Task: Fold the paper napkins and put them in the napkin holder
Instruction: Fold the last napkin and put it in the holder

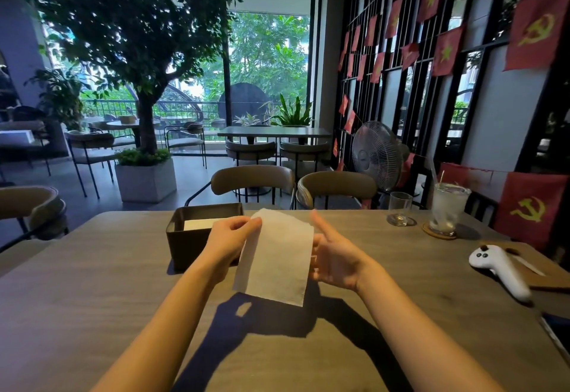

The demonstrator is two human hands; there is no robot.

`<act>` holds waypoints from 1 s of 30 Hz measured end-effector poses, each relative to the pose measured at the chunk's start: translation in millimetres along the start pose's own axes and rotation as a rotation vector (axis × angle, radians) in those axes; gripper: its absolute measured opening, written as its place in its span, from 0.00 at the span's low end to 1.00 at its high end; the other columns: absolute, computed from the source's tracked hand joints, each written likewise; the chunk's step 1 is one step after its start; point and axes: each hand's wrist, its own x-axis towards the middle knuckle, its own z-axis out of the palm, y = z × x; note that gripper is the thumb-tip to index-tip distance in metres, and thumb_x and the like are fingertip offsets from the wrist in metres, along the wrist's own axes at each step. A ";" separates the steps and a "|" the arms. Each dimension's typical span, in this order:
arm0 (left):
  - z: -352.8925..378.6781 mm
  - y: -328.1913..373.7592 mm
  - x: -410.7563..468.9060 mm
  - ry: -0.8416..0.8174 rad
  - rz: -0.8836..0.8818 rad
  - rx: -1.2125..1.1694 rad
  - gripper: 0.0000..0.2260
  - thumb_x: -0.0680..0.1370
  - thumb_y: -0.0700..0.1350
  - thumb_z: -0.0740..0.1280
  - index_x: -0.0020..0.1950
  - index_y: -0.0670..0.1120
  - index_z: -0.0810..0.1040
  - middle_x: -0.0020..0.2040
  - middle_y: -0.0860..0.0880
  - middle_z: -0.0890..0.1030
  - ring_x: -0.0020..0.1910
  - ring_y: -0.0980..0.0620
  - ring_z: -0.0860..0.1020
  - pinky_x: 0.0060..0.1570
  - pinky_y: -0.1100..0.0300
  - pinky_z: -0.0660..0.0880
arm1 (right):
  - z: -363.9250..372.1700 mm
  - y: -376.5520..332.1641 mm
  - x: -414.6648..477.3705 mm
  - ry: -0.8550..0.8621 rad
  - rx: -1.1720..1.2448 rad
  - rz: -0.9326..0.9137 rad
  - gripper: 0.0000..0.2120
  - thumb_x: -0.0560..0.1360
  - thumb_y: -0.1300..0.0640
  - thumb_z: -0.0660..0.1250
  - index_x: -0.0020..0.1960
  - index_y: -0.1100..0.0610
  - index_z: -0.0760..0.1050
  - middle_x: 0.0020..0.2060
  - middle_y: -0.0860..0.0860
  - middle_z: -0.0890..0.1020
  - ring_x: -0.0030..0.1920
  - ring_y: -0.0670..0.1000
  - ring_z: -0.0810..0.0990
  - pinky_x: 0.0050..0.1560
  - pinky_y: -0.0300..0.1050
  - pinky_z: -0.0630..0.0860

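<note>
A white paper napkin (276, 257) hangs in the air above the wooden table (92, 293), folded into a long rectangle. My left hand (229, 242) pinches its upper left edge between thumb and fingers. My right hand (331, 257) is at the napkin's right edge, fingers spread, the index finger pointing up; the fingertips behind the paper are hidden. Just behind my left hand stands the dark square napkin holder (188, 239), with white napkins (199, 224) lying inside it.
An empty glass (400, 208) and a tall iced drink (447, 208) on a coaster stand at the far right. A white controller (501, 269) lies on a wooden board near the right edge. Two chairs (253, 180) face the table's far side.
</note>
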 end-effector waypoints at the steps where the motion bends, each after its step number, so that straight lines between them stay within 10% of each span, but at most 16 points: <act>1: 0.2 0.5 0.2 0.014 0.018 -0.006 0.05 0.77 0.50 0.65 0.47 0.51 0.79 0.48 0.48 0.79 0.50 0.49 0.76 0.49 0.54 0.72 | 3.0 -1.5 -2.6 0.051 -0.107 -0.027 0.23 0.74 0.41 0.65 0.59 0.58 0.77 0.55 0.58 0.81 0.56 0.57 0.79 0.53 0.52 0.79; 6: -1.7 1.4 1.5 0.051 0.084 -0.030 0.05 0.76 0.49 0.66 0.48 0.50 0.79 0.48 0.48 0.80 0.49 0.50 0.78 0.44 0.59 0.75 | 12.1 -2.7 -2.5 0.208 -0.210 -0.252 0.13 0.75 0.56 0.69 0.58 0.59 0.78 0.52 0.53 0.82 0.54 0.54 0.80 0.44 0.43 0.76; 20: -9.1 14.3 0.7 0.102 0.278 -0.067 0.09 0.76 0.47 0.65 0.53 0.46 0.81 0.50 0.52 0.80 0.46 0.57 0.76 0.38 0.67 0.71 | 16.6 -9.0 4.5 0.341 -0.181 -0.619 0.14 0.69 0.49 0.71 0.47 0.58 0.83 0.63 0.45 0.73 0.63 0.46 0.71 0.55 0.42 0.74; 24: -9.9 15.3 0.5 0.112 0.266 -0.088 0.04 0.76 0.47 0.65 0.47 0.50 0.80 0.45 0.53 0.80 0.46 0.56 0.77 0.39 0.65 0.71 | 20.9 -12.5 3.2 0.326 -0.084 -0.622 0.06 0.75 0.56 0.68 0.46 0.56 0.83 0.47 0.52 0.83 0.48 0.50 0.79 0.39 0.36 0.78; 30: -14.4 8.6 -0.6 0.120 0.210 -0.182 0.05 0.75 0.45 0.67 0.48 0.47 0.81 0.48 0.47 0.82 0.50 0.48 0.79 0.46 0.58 0.77 | 24.6 -16.5 1.4 0.343 -0.028 -0.594 0.04 0.73 0.59 0.71 0.45 0.58 0.84 0.40 0.52 0.85 0.44 0.51 0.82 0.47 0.45 0.80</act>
